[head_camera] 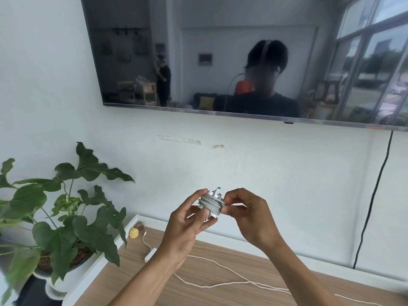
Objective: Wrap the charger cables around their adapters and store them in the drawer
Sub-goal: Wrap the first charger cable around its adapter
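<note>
Holding a white adapter [212, 212] up in front of the wall, the left hand [187, 219] has its grip clamped on the block, with the thumb pressed on the near face and the fingers curled round the far left side. The adapter's long axis stands close to upright, leaning slightly right. Its plug end [217, 191] points up and pokes out just above both grips. A pale grey cable [209, 202] is wound in tight turns across the middle of the block, so the coils run crosswise to that long axis. The right hand [245, 214] meets it from the opposite side, its grip pinched on the coils at the right edge with the fingers curled in. The two hands nearly touch across the bundle.

Well below the grips lies the wooden bench [231, 257]. On it, beside the left wrist, a second adapter [150, 255] lies flat, partly hidden by the arm. A loose cable [220, 284] trails across the bench beneath both forearms toward the right. Lower than the left grip and to its left sits a small yellow ball [133, 233]. A potted plant [66, 206] stands beside the bench's left end. Above the grips, a dark television [198, 51] hangs on the wall.
</note>
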`<state>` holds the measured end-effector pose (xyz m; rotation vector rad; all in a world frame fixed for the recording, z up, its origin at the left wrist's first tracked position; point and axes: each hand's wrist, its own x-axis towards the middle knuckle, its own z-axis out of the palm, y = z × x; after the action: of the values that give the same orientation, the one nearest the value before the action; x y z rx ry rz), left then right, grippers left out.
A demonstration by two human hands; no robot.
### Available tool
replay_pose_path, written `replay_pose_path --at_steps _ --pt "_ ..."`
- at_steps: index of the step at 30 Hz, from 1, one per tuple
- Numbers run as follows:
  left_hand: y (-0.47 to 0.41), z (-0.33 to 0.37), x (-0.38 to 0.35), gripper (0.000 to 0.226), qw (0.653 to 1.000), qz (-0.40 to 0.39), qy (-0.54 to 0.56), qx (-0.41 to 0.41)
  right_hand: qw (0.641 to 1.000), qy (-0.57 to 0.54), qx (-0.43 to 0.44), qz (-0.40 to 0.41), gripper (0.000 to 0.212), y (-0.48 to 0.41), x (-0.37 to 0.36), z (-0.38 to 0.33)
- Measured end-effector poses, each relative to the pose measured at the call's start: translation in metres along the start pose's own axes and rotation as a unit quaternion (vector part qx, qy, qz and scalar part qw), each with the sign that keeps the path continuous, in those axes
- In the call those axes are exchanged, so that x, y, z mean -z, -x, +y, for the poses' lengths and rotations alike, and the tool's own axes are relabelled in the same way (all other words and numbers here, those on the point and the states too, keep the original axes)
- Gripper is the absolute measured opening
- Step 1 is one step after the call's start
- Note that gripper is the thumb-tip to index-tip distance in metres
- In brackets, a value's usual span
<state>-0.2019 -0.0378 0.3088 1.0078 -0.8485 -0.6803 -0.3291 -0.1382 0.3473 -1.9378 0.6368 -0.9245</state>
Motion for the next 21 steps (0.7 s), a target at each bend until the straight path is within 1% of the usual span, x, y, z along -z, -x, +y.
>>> replay_pose_path --at_steps 2,6,9,13,16,21 --pt "0.0 0.001 0.001 0.04 1.0 -0.002 -0.008 0.001 1.0 0.004 -0.011 -0.009 0.021 -0.001 0.001 0.0" --pt "0.003 0.0 0.003 0.04 1.0 -0.003 -0.02 0.003 0.999 0.009 -0.029 -0.036 0.023 -0.001 0.002 0.002" --pt "0.003 -0.003 0.003 0.039 1.0 0.0 -0.022 0.002 0.999 0.021 -0.018 -0.045 0.026 0.0 0.001 0.004" --pt "0.002 -0.003 0.003 0.039 1.0 0.002 -0.021 -0.009 0.999 0.026 0.033 -0.001 0.027 0.004 -0.008 0.012" --pt "0.002 -0.005 0.003 0.036 1.0 0.01 -0.021 -0.014 0.997 0.032 0.066 0.033 0.022 0.006 -0.016 0.02" --pt "0.006 -0.006 0.001 0.041 1.0 0.026 -0.008 -0.01 0.994 0.023 0.083 0.067 0.022 0.009 -0.027 0.026"
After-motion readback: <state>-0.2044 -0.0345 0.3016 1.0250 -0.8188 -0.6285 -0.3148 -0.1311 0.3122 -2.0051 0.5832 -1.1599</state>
